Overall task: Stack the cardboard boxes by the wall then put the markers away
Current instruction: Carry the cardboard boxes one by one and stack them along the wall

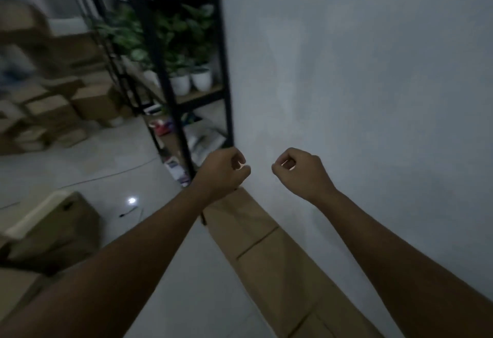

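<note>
Both grips were curled nearly closed with nothing in them: the left hand (222, 171) and the right hand (298, 171) hovered side by side, just apart, in front of the wall (373, 84). Below them I saw a flat cardboard box (269, 255) lying along the foot of that wall, pressed close so the stack would have something to lean on. I judged the hands were free between loads. More cardboard boxes (53, 113) waited in a blurred heap on the floor (149, 167) well to the left, and another box (53, 228) sat nearer. A dark marker-like stick (128, 212) lay on the tiles, though I could not tell for sure. Potted plants (190, 78) stood on the black shelf (173, 102) beside the wall.
</note>
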